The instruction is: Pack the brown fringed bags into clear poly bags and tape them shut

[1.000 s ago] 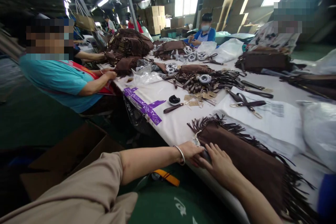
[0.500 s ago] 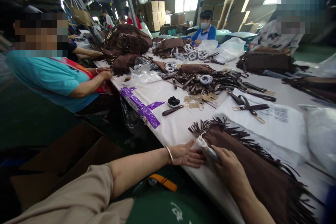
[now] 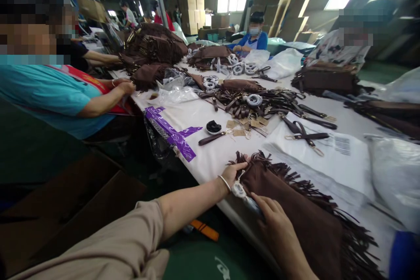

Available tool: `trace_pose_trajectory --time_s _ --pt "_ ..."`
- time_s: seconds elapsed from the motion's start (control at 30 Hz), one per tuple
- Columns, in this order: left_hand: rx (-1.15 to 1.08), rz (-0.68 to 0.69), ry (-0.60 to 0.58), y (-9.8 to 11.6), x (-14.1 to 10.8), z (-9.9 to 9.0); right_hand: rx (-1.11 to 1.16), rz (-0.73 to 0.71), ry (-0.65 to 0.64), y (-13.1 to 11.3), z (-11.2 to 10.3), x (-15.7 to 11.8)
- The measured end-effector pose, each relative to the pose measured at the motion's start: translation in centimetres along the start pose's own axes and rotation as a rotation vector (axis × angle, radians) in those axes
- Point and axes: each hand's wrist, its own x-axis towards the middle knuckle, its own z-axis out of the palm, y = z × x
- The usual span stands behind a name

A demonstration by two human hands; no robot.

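A dark brown fringed bag [image 3: 292, 201] lies flat across the near right of the table, its fringe along the far side and right end. My left hand [image 3: 233, 173], with a bangle at the wrist, is at the bag's left corner. Its thumb lies along the edge, and the other fingers are partly hidden by the fringe, closed on the corner. Against the bag's near edge, my right hand [image 3: 277, 223] curls over a pale plastic-wrapped bundle [image 3: 239, 190]. A thin light cord ties that bundle near the corner.
Beyond the bag are a small bowl of black pieces [image 3: 214, 127], a brown wrist strap [image 3: 210, 138], tan tags [image 3: 241, 127] and a pile of straps [image 3: 272, 100]. Crossed straps [image 3: 306, 133] lie on white plastic [image 3: 348, 157]. Purple tape [image 3: 173, 133] marks the left edge. Co-workers sit around the table.
My left hand has moved from beside the wrapped bundle up to the bag's fringed corner. My right hand stays at the bundle, slightly lower and left. The whole view has shifted a little.
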Motion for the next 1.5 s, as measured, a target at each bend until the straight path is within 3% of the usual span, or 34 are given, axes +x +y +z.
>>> trace_pose_trajectory --time_s 0.07,0.13,0.23,0.33,0.4,0.53,0.63,0.7,0.83,1.0,1.1,1.23,1.33,1.4,1.5 --pt "0.240 0.201 -0.064 0.7 -0.2 -0.3 0.000 0.000 -0.006 -0.4 0.4 0.2" --pt "0.708 0.359 -0.194 1.2 -0.5 -0.7 -0.016 0.004 -0.014 -0.8 0.9 0.2" --pt "1.549 0.420 -0.414 1.1 -1.1 -0.9 -0.070 0.006 0.014 -1.4 2.0 0.0" --pt "2.009 0.435 -0.456 0.0 -1.7 -0.5 -0.107 -0.027 0.092 -1.3 3.1 -0.6" --pt "2.025 0.440 -0.456 -0.8 -2.2 -0.1 -0.135 -0.060 0.151 -0.8 3.6 -1.5" --pt "1.811 0.345 -0.573 -1.3 -3.2 1.0 -0.259 -0.133 0.248 0.6 3.7 -4.1" --pt "1.801 0.464 -0.616 -1.7 -4.1 1.5 -0.303 -0.129 0.265 1.6 2.9 -6.5" --pt "1.857 0.579 -0.731 -2.5 -4.7 1.7 -0.266 -0.068 0.300 2.1 2.1 -8.5" --pt "1.990 0.602 -1.057 -5.6 -4.8 2.0 -0.006 0.245 0.425 2.1 1.2 -13.0" --pt "2.055 0.699 -1.178 -9.8 -3.8 2.8 0.609 0.943 0.702 1.3 1.2 -17.1" --pt "2.007 0.768 -1.288 -11.0 -3.4 3.5 1.148 1.153 0.778 1.4 0.5 -17.8" --pt "2.001 0.809 -1.348 -10.6 -3.2 4.3 1.673 1.181 0.659 1.8 -1.9 -16.6" --pt "1.968 0.800 -1.349 -9.5 -3.5 4.6 1.912 1.057 0.568 2.2 -3.2 -14.2" --pt "1.933 0.755 -1.344 -8.9 -3.9 4.7 1.945 0.903 0.623 2.8 -3.5 -12.1" --pt "1.902 0.660 -1.332 -8.3 -4.7 4.6 1.791 0.776 0.788 4.6 -3.5 -9.6"
